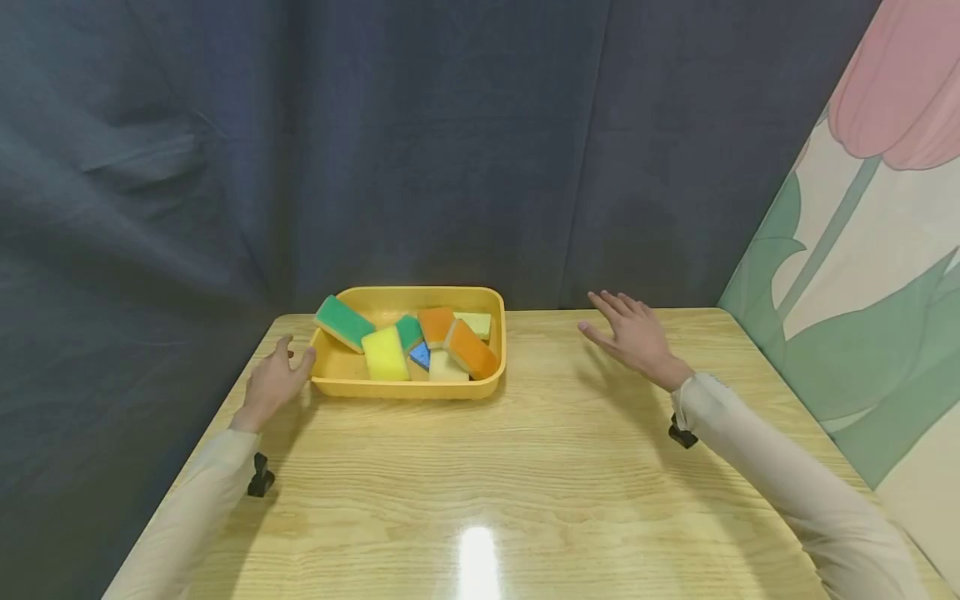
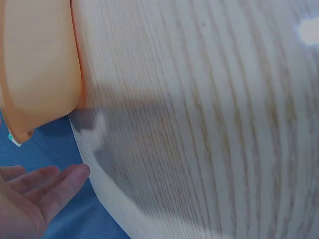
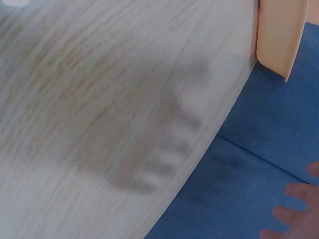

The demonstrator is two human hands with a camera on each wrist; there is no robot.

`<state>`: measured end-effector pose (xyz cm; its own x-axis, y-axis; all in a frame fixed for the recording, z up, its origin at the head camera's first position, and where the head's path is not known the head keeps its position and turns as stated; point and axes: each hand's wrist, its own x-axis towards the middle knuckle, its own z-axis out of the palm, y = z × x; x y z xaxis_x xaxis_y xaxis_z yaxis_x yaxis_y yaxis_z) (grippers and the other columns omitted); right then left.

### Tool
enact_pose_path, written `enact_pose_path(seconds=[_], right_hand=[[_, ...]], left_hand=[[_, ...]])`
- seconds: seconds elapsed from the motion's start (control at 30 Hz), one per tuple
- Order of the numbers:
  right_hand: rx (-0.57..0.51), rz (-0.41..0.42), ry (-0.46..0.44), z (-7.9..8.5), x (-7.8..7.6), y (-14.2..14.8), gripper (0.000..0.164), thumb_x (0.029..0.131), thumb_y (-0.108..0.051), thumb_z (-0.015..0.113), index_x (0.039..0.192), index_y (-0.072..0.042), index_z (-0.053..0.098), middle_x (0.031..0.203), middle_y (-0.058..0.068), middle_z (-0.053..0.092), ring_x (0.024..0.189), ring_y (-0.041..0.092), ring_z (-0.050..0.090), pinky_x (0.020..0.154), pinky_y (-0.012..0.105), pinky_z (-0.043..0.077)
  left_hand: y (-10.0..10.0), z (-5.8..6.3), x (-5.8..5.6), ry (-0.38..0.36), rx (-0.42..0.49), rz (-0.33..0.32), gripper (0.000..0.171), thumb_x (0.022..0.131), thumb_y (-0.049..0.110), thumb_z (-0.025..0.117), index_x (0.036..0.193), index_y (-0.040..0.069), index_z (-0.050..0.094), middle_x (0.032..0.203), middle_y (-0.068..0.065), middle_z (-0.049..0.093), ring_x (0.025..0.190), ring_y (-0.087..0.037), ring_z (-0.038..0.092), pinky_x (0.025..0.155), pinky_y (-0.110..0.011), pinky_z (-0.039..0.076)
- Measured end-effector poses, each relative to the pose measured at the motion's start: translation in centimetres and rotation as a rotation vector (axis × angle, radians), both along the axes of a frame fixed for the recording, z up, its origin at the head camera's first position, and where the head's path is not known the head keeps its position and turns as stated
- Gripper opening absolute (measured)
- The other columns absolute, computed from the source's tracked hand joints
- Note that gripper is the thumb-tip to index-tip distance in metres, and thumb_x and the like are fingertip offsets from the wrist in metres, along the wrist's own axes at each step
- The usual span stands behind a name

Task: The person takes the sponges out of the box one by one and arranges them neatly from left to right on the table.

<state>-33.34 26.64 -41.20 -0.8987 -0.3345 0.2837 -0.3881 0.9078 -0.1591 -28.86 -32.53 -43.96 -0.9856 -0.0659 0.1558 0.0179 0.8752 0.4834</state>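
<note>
A yellow plastic tray (image 1: 408, 389) stands at the back of the table with several sponges in it. A green sponge (image 1: 344, 323) leans over its left rim, and a yellow sponge (image 1: 386, 354) lies beside that one. On the right side are two orange sponges (image 1: 470, 348), pale ones and a small blue piece (image 1: 421, 356). My left hand (image 1: 272, 385) is at the tray's left end, thumb right by the rim, fingers loosely bent and holding nothing. Well to the right of the tray, my right hand (image 1: 636, 340) hovers over the table with fingers spread, its shadow below.
The wooden table (image 1: 450, 467) ends at the back against a dark blue curtain (image 1: 450, 150). A wall with a painted tulip (image 1: 847, 317) runs along the right side. Each wrist carries a small black camera mount (image 1: 261, 477).
</note>
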Motion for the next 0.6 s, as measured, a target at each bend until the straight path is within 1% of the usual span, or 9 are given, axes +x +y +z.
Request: enact_pose_path(seconds=[0.13,0.27,0.6], right_hand=[[-0.002,0.007,0.011,-0.2,0.1,-0.4,0.075,0.099,-0.059,0.042,0.155,-0.011,0.031,0.155,0.021,0.032,0.140,0.047,0.027,0.112,0.062,0.017],[-0.013,0.019,0.020,-0.2,0.3,-0.7,0.075,0.099,-0.060,0.041,0.155,-0.010,0.032,0.155,0.022,0.033,0.139,0.048,0.027,0.111,0.063,0.018],[-0.013,0.029,0.037,-0.3,0.3,-1.6,0.072,0.099,-0.056,0.046,0.154,-0.011,0.034,0.154,0.021,0.035,0.139,0.047,0.029,0.112,0.062,0.018]], left_hand=[[0.0,0.2,0.1,0.001,0.020,0.012,0.076,0.102,0.051,0.033,0.146,-0.011,0.030,0.128,-0.038,0.053,0.108,-0.058,0.053,0.085,-0.065,0.042],[0.1,0.2,0.2,-0.018,0.025,0.015,0.076,0.102,0.053,0.032,0.146,-0.010,0.032,0.128,-0.036,0.054,0.110,-0.057,0.053,0.087,-0.065,0.041],[0.2,-0.3,0.1,-0.028,0.051,-0.018,0.072,0.103,0.046,0.034,0.143,-0.014,0.034,0.123,-0.037,0.057,0.110,-0.057,0.053,0.091,-0.066,0.040]])
